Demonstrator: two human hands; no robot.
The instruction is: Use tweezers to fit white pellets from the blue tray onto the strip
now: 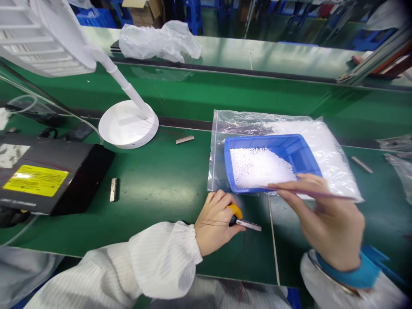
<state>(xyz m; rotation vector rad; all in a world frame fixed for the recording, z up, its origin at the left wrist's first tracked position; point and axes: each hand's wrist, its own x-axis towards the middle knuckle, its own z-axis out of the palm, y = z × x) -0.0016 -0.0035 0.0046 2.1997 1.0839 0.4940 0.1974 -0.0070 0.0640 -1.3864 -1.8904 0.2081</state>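
Down near the front edge of the desk [154,189], the left hand [215,223] pinches a small flat silvery strip [248,224] together with a tool that has a yellow-and-black handle [234,212]. The strip lies flat on the green surface, its long axis running roughly along the front edge, its free end pointing right toward the desk seam; its near end is tucked under the left fingertips, so that grip is closed on it. The right hand [325,223] hovers just right of it, fingers closed on a thin pinkish stick [317,194] that lies nearly level, running left to right over the near rim of the blue tray [299,148].

The tray holds tiny white beads [257,167] and sits on a clear bag [334,159] of more beads. My worry: the stick's tip sits right at the tray's near wall, so a nudge could tip beads onto the desk, where they would scatter. The strip is also held only at one end, so it could pivot or slide under pressure.
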